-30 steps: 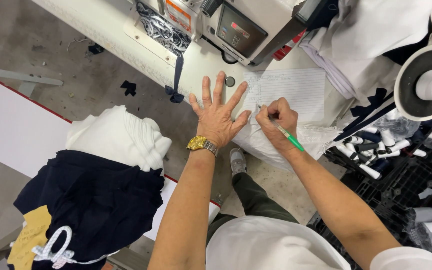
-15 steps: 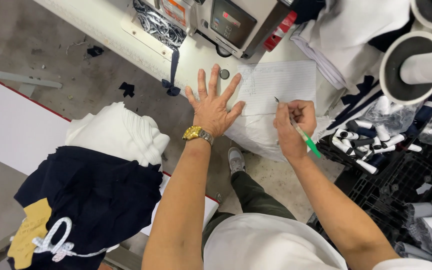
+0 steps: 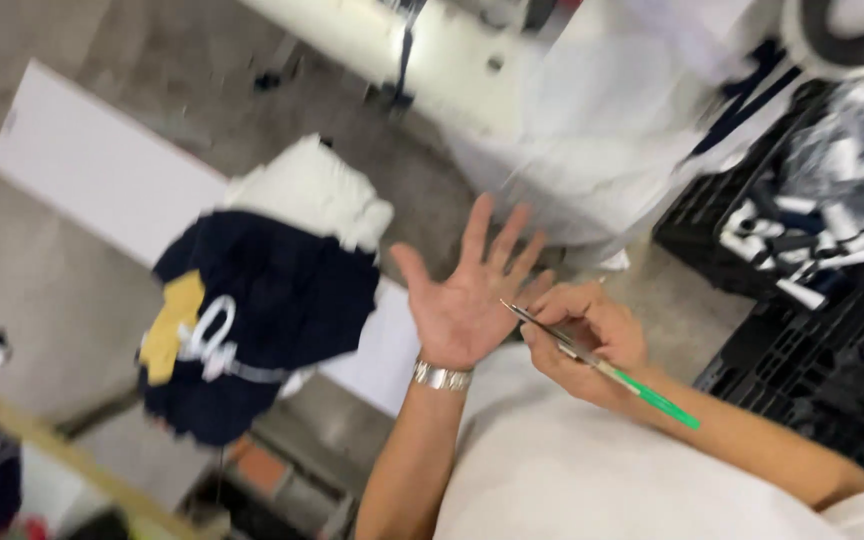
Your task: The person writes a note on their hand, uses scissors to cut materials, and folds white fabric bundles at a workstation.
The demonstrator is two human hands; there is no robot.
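My left hand (image 3: 467,295) is held up in front of me, palm turned toward me and fingers spread, with nothing in it. A metal watch band (image 3: 441,376) circles its wrist. My right hand (image 3: 584,340) grips a green pen (image 3: 602,368), whose tip points at my left palm. Both hands hover above my lap, which is covered by a white shirt (image 3: 572,470). The picture is blurred by motion.
A pile of dark navy garments (image 3: 262,310) topped by white cloth (image 3: 312,190) lies on a white board (image 3: 92,170) to the left. White fabric (image 3: 602,130) hangs off a sewing table (image 3: 382,40) ahead. A black crate (image 3: 812,340) with small rolled pieces stands at the right.
My left hand has lifted off the white sheet and turned palm toward me. My right hand brought the pen from the sheet to that palm. The view swung down and left.
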